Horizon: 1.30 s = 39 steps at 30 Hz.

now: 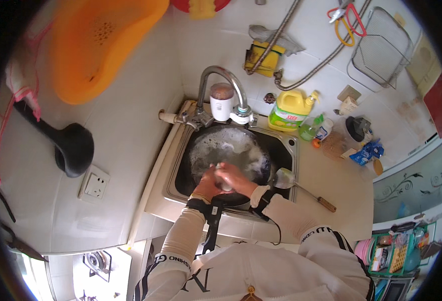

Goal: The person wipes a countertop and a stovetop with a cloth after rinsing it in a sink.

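Observation:
A dark wok (268,165) with foamy water (223,145) sits in the stainless-steel sink (294,150), its black handle (212,229) pointing toward me. Over the wok's near part, my left hand (206,185) and my right hand (238,180) are pressed together. Between them shows a small whitish thing (226,186), gripped by both; blur and fingers hide what it is. To the right of my right hand, a spatula (303,187) with a wooden grip leans from the sink onto the counter.
A curved faucet (221,69) with a white filter (221,107) stands behind the wok. Right of it are a yellow detergent jug (289,113) and a green bottle (309,129). A black ladle (74,148) and an orange basin (93,52) hang at left.

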Available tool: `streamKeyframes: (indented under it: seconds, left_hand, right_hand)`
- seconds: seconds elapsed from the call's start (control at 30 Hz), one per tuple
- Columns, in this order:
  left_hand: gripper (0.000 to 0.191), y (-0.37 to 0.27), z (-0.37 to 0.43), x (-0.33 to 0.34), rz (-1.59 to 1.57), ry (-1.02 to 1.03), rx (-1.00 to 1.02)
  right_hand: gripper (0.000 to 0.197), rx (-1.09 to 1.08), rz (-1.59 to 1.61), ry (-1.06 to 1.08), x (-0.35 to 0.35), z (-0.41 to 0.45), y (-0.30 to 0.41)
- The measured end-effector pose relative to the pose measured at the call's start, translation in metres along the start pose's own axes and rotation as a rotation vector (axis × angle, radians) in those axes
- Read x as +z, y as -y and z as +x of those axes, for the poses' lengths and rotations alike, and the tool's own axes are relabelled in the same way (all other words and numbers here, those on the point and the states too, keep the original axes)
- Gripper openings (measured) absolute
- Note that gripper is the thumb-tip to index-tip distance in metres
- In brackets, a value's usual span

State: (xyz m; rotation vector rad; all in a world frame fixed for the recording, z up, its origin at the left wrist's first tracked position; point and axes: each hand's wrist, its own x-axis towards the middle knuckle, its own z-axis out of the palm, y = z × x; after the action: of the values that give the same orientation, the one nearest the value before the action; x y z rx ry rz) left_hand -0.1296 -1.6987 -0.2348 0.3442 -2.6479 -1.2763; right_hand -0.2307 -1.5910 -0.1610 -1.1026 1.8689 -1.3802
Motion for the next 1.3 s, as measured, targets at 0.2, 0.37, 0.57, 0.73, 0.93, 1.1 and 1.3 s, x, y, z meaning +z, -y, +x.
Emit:
streamKeyframes:
  seconds: [0.2,0.37,0.57,0.73,0.93,1.1,1.3]
  left_hand:
    - [0.031,-0.063,0.008,-0.036,0.162,-0.08,0.097]
    - [0.034,-0.045,0.025,-0.014,-1.685,-0.219,-0.667]
    - [0.048,-0.084,-0.004,-0.066,-0.226,0.002,-0.029]
    - [0.052,-0.086,-0.001,-0.078,-0.959,-0.089,-0.675]
    - [0.083,-0.054,-0.018,-0.041,0.106,-0.064,0.186]
    - [0.069,0.012,-0.026,-0.01,-0.758,0.031,-0.151]
    - [0.069,-0.062,-0.002,-0.031,-0.53,0.157,-0.317]
  right_hand:
    - [0.016,-0.301,-0.703,-0.169,0.01,-0.012,0.029]
    - [0.028,0.077,-0.813,-0.155,0.015,0.0,0.044]
    - [0.031,0.221,-0.993,-0.41,-0.04,0.012,0.002]
    - [0.035,0.121,-1.019,0.273,-0.047,0.001,0.009]
    - [0.032,0.209,-0.83,0.6,-0.034,-0.007,-0.044]
    - [0.039,0.219,-0.83,0.024,-0.041,0.025,-0.005]
    - [0.018,0.498,-0.332,0.258,-0.054,0.017,-0.017]
